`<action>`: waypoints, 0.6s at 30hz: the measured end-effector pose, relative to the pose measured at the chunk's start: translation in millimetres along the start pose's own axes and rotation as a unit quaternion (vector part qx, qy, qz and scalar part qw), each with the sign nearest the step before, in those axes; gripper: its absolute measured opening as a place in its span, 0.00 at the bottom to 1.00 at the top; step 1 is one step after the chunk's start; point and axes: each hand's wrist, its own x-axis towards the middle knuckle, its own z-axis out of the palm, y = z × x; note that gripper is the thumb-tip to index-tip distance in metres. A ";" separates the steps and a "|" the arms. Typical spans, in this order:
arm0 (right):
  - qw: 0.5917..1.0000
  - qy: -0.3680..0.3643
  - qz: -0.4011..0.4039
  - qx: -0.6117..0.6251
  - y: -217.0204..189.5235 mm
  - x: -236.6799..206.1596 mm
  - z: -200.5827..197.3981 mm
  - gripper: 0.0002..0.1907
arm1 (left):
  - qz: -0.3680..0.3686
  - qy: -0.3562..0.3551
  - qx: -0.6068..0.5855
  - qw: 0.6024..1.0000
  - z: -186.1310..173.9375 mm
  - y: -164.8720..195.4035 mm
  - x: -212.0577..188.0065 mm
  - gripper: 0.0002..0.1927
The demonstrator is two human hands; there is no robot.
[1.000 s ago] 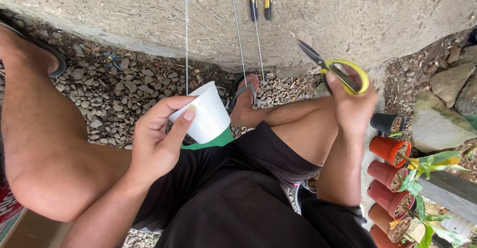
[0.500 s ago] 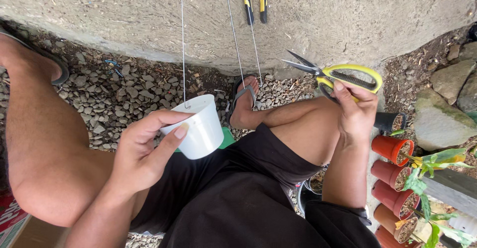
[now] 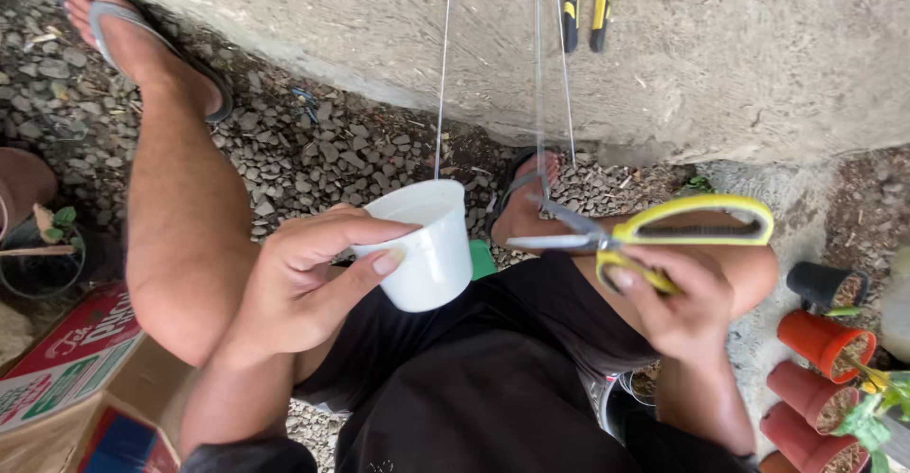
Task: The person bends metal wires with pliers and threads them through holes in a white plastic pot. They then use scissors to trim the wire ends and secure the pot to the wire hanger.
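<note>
My left hand (image 3: 303, 283) grips a white plastic cup (image 3: 427, 245) by its side, over my lap. Thin strings (image 3: 443, 75) run from the cup's rim up out of view. My right hand (image 3: 678, 307) holds yellow-handled scissors (image 3: 654, 231), blades apart and pointing left, their tips close to two of the strings (image 3: 540, 103) just right of the cup. I am seated in black shorts, knees bent, feet in sandals on gravel.
A concrete ledge (image 3: 739, 65) runs across the top with yellow-and-black pliers (image 3: 583, 4) lying on it. Small orange and black seedling pots (image 3: 825, 340) stand at the right. A cardboard box (image 3: 66, 369) and a potted seedling (image 3: 43, 245) sit at the left.
The scissors have swung down and left from the upper right toward the strings beside the cup. The cup has shifted slightly right and sits more upright in my left hand.
</note>
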 end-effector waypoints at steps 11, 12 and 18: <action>0.965 -0.063 -0.245 -0.072 -137.9 66.9 -0.8 0.16 | 0.120 0.083 0.052 0.988 8.0 5.4 6.8 0.13; 0.964 -0.060 -0.247 -0.077 -140.0 68.2 1.1 0.16 | 0.122 0.082 0.054 0.988 7.5 4.3 6.6 0.13; 0.966 -0.043 -0.248 -0.062 -140.8 65.6 10.0 0.17 | 0.141 0.079 0.038 0.986 7.0 -2.9 2.3 0.13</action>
